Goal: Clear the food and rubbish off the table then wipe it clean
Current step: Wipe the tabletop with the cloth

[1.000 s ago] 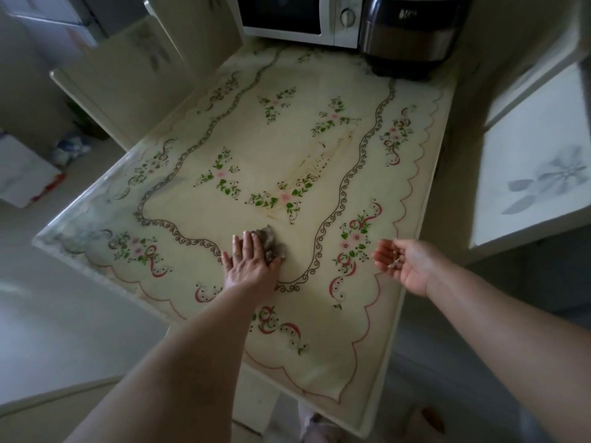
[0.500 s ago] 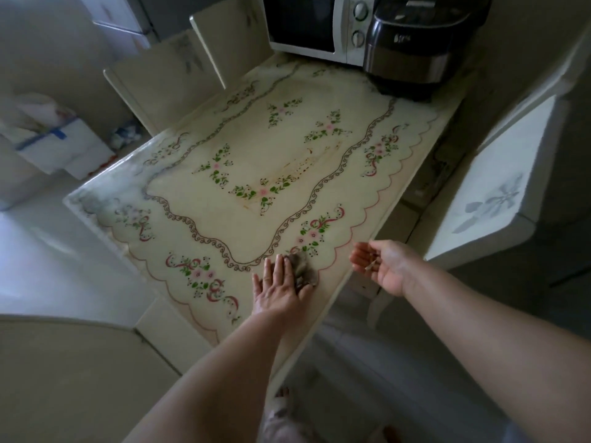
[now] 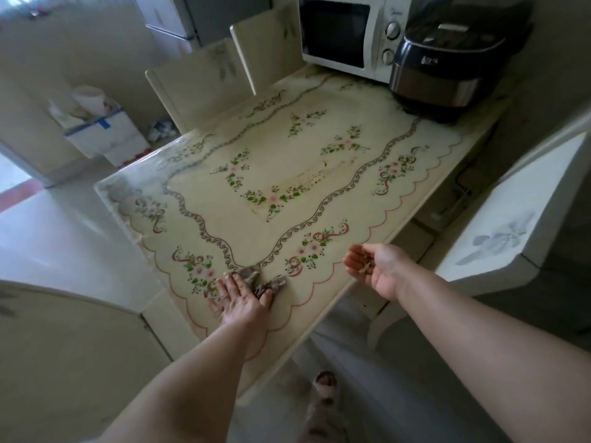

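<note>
Both hands are working apart at the near edge of the table. The left hand is pressing down flat, fingers straight and spread, on a crumpled grey-brown cloth, which is lying on the tablecloth close to its scalloped near border. Most of the cloth is sticking out beyond the fingertips and to the thumb side. The right hand is hovering palm up just past the table's right edge, well apart from the left. Its fingers are loosely cupped, not closing, and a few small brownish scraps are sitting in the palm. What the scraps are I cannot tell.

Below, a foot in a sandal is standing on the pale floor.

Farther out, the floral tablecloth is showing brownish stains around its middle. A pale chair is standing to the right of the table, and two more chair backs are leaning in at the far left. At the back, a white microwave and a dark rice cooker are sitting side by side on the table's far end.
</note>
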The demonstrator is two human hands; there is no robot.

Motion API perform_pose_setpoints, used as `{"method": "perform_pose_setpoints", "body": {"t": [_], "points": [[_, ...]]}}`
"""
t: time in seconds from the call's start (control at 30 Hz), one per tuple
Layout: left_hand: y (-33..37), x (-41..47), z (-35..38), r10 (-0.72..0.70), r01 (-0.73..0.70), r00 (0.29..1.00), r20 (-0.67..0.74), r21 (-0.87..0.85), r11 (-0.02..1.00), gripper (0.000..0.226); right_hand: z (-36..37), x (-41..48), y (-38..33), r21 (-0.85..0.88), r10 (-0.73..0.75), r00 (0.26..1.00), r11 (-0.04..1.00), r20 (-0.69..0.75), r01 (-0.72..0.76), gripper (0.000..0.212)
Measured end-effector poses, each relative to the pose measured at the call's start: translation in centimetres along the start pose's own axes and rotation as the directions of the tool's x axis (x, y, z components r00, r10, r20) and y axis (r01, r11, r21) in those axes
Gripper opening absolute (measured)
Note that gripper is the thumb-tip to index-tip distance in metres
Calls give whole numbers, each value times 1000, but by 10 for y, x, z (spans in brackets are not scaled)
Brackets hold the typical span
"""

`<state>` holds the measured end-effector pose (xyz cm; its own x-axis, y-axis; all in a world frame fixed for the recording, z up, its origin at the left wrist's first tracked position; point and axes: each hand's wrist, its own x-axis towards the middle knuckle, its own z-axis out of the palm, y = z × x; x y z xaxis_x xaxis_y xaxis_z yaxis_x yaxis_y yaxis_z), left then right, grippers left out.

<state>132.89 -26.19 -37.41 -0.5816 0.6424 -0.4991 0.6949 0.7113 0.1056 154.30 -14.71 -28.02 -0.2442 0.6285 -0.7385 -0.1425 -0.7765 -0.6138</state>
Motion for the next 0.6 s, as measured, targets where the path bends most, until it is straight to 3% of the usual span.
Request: {"method": "perform_pose_setpoints", "body": {"t": [0.33, 0.6], "points": [[10, 88, -44, -84, 84, 996, 14, 0, 997, 100, 28, 68, -41, -89, 31, 998, 995, -51, -35, 34], [23, 161, -90, 2, 0, 1000, -31, 76, 997, 102, 51, 126, -76, -87, 56, 996, 994, -74, -62, 31]]}}
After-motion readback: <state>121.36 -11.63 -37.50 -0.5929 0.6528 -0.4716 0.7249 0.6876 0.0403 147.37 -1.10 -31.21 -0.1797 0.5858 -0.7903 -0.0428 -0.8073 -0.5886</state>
